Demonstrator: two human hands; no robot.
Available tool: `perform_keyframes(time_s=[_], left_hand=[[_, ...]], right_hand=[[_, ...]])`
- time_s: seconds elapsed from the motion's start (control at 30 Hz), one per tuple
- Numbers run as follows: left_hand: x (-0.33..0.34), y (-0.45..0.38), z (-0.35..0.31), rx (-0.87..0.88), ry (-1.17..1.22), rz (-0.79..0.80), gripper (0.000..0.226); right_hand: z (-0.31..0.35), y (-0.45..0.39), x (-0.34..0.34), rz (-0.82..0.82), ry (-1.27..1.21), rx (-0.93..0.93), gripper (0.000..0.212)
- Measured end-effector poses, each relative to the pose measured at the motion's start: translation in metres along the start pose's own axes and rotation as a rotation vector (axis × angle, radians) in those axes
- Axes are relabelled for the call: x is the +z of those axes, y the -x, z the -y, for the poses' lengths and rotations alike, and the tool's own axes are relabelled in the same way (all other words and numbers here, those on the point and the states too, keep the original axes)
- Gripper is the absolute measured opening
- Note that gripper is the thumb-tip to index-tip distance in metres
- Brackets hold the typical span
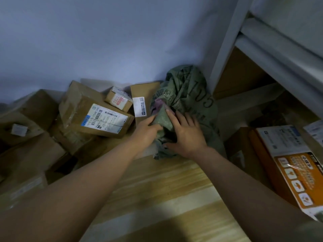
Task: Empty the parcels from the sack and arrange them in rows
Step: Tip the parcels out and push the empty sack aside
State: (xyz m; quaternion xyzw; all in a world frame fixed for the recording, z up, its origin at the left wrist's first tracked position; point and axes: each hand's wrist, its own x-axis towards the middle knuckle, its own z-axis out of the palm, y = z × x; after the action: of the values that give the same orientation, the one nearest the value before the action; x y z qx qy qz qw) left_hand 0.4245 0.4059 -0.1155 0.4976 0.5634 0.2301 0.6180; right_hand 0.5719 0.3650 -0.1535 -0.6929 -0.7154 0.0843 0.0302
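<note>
A crumpled green woven sack (pixel 189 95) with dark printed letters leans in the corner against the wall. My left hand (pixel 148 128) pinches a fold of the sack's cloth from the left. On the same fold lies my right hand (pixel 185 135), fingers spread flat, thumb under the cloth. Left of the sack, cardboard parcels lie in a loose heap: a large box with a white shipping label (pixel 97 116), a small box with a pink sticker (pixel 118 99) on top of it, and a flat box with a white label (pixel 143 100) standing against the sack.
More brown boxes (pixel 29 130) are piled at the far left. A white shelf unit (pixel 272 55) rises on the right, with an orange printed box (pixel 288 163) below it. Striped wooden floor (pixel 166 198) lies between my arms.
</note>
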Motion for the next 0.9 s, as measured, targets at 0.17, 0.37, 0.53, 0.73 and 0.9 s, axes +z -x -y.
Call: perform_keyframes(time_s=[0.17,0.37,0.53,0.73,0.9], left_hand=[[-0.008,-0.006,-0.011,0.024,-0.248,0.059,0.035],[-0.02,-0.052,-0.001,0.44,-1.479,-0.251,0.046],[-0.024,-0.071,-0.003,0.289,-1.63,-0.013,0.071],[-0.046,-0.068,0.003,0.247,-1.914,-0.025,0.062],[-0.048,-0.069,-0.005,0.314,-1.941,-0.013,0.052]], right_hand=[[-0.02,-0.019,0.006,0.081,0.153,0.136,0.081],[-0.029,-0.032,0.009,0.112,0.103,0.141,0.078],[-0.034,-0.047,0.01,0.145,0.038,0.179,0.078],[-0.031,-0.082,0.013,0.248,-0.077,0.287,0.068],[-0.036,-0.1,0.038,0.376,-0.099,0.351,0.046]])
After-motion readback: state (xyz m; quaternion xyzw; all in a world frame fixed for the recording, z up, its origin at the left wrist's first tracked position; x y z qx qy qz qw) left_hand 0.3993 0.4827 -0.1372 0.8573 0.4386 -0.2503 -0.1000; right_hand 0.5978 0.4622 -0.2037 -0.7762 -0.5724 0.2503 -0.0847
